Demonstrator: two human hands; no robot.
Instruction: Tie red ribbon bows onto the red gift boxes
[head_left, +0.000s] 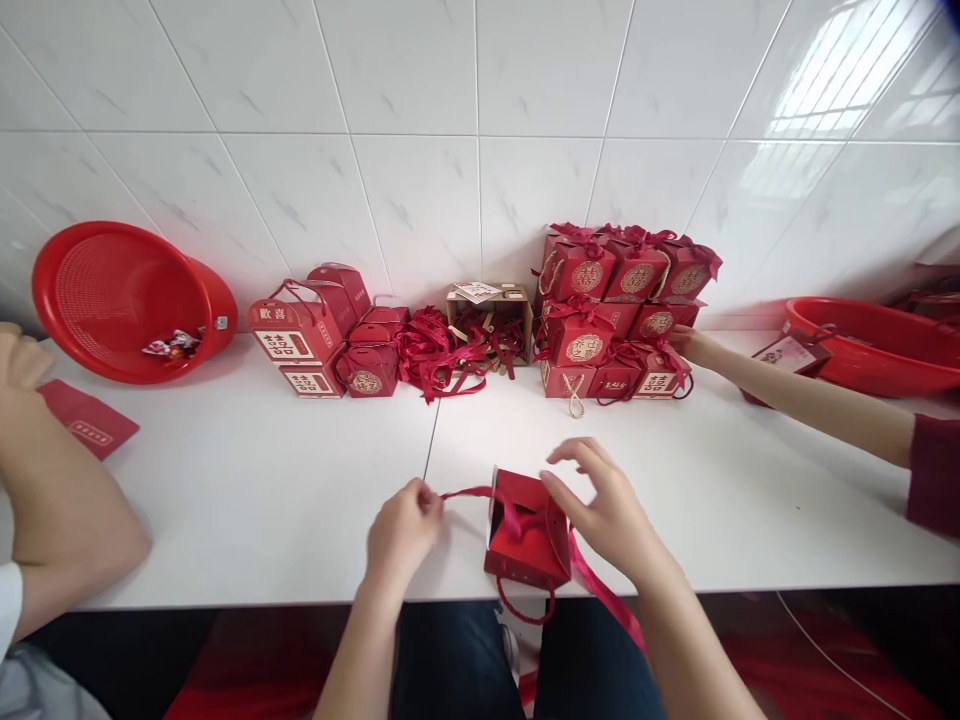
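A small red gift box (527, 552) rests near the table's front edge, its cord handle hanging over that edge. A red ribbon (466, 492) runs across the top of the box. To the left of the box, my left hand (405, 525) pinches one end of this ribbon and holds it stretched out. My right hand (600, 495) is at the box's right side, fingers apart and curved, thumb close to the box's top edge. The ribbon's other end trails down past the table edge under my right forearm.
Stacked red gift boxes (585, 348) with ribbons stand by the wall; a co-worker's hand (686, 342) touches them. Left of these are an open carton (531, 330), a ribbon pile (427, 345) and more boxes (307, 345). Red baskets (217, 350) (847, 375) flank them. Another person's arm (67, 490) rests left.
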